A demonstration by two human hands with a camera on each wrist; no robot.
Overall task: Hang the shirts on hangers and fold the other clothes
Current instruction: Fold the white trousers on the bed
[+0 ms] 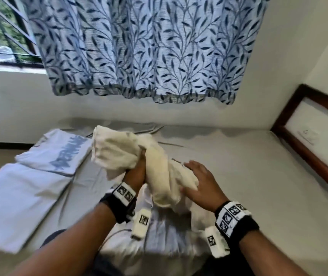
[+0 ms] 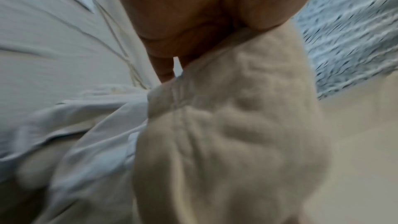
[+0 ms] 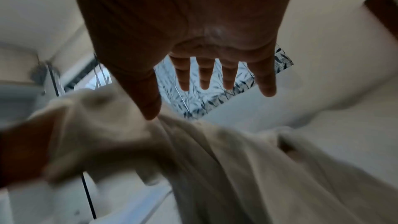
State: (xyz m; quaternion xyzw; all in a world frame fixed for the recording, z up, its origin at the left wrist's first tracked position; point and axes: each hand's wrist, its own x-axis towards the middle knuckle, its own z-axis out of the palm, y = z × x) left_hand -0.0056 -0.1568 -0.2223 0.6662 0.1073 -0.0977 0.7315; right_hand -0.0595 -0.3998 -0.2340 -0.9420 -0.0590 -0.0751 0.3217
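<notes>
A cream garment (image 1: 119, 154) is bunched and lifted above the bed, its lower part trailing toward me. My left hand (image 1: 137, 172) grips it from below, fingers hidden in the cloth; the left wrist view shows the palm (image 2: 189, 23) closed against the cream fabric (image 2: 226, 142). My right hand (image 1: 201, 180) is spread flat, fingers straight, lying on the garment's right side. In the right wrist view its fingers (image 3: 204, 77) are extended above the cream cloth (image 3: 215, 159). A pale garment (image 1: 165, 232) lies under the cream one near me.
Two folded white pieces lie on the left of the bed: one with blue lettering (image 1: 59, 154), one plain (image 1: 19, 200). The grey sheet (image 1: 248, 166) stretches right to a wood-framed headboard (image 1: 308, 156). A leaf-patterned curtain (image 1: 149, 46) hangs ahead.
</notes>
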